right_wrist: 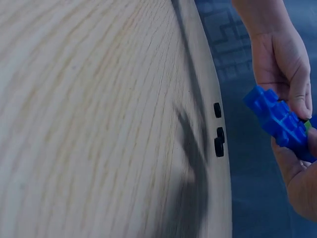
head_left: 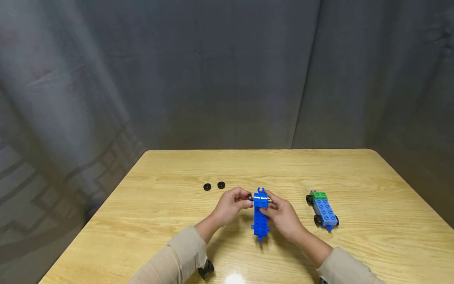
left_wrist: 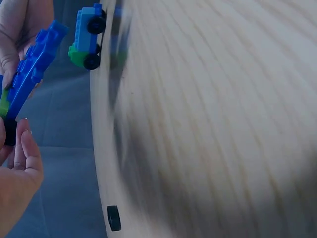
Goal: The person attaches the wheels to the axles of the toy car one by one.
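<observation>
Between both hands a blue toy-brick car chassis (head_left: 260,221) is held up over the table, a blue block on its far end. My right hand (head_left: 285,219) grips it near that end from the right side. From the left, my left hand (head_left: 230,206) pinches a small black wheel (head_left: 250,197) at the chassis's side. The wheel (left_wrist: 11,132) shows dark between the fingers in the left wrist view, beside a bit of green (left_wrist: 4,103) on the car. Whether it sits fully on its axle is hidden by the fingers. Stub axles (head_left: 252,227) stick out bare at the near end.
Loose black wheels (head_left: 207,186) lie on the wooden table (head_left: 170,169) beyond my left hand; the right wrist view shows three wheels (right_wrist: 218,110). To the right stands another toy car (head_left: 325,211), light blue and green, with black wheels. Grey curtains (head_left: 227,79) hang behind the table.
</observation>
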`<action>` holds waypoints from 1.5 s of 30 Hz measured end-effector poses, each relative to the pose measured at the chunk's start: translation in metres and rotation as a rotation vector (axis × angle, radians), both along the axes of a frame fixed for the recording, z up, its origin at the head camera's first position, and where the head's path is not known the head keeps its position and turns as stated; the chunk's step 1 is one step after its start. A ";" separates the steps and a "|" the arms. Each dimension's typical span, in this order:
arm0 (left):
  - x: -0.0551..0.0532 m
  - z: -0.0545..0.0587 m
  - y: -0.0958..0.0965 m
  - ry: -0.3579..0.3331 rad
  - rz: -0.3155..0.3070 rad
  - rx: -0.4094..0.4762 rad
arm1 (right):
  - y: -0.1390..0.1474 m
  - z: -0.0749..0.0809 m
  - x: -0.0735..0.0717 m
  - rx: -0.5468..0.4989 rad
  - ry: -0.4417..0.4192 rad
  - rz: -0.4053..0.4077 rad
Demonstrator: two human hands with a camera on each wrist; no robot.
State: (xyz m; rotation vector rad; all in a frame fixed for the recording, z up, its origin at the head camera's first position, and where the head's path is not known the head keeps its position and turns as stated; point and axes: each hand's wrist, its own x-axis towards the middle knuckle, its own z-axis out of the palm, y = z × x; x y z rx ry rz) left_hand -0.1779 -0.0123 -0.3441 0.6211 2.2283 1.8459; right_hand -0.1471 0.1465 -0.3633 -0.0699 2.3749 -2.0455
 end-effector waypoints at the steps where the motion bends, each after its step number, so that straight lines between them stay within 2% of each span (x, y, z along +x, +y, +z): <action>1: 0.000 -0.001 0.000 0.001 -0.002 0.002 | 0.000 0.000 -0.001 0.010 0.004 0.000; 6: -0.003 -0.004 0.000 0.004 -0.011 0.005 | 0.001 -0.001 -0.002 0.024 0.008 0.020; 12: -0.004 -0.006 0.001 -0.040 -0.027 0.046 | 0.002 -0.003 -0.003 -0.001 -0.002 0.030; 15: -0.004 -0.007 0.002 -0.041 -0.028 0.046 | 0.002 -0.004 -0.003 0.000 -0.004 0.029; 23: -0.005 0.001 0.003 -0.022 -0.045 0.007 | 0.003 0.003 -0.001 -0.010 -0.012 0.041; 29: -0.011 0.009 -0.001 -0.035 -0.024 0.021 | 0.006 0.012 -0.009 -0.033 -0.002 0.164; 34: -0.015 0.010 -0.002 -0.057 -0.021 0.035 | 0.010 0.011 -0.012 -0.071 -0.045 0.244; 37: -0.017 0.008 -0.002 -0.064 -0.010 0.036 | 0.012 0.007 -0.009 -0.106 -0.061 0.299; 42: -0.030 -0.010 -0.006 -0.098 0.012 0.082 | 0.013 0.001 -0.005 -0.142 -0.052 0.387; 45: -0.034 -0.018 -0.005 -0.121 0.001 0.101 | 0.016 -0.002 -0.004 -0.154 -0.049 0.418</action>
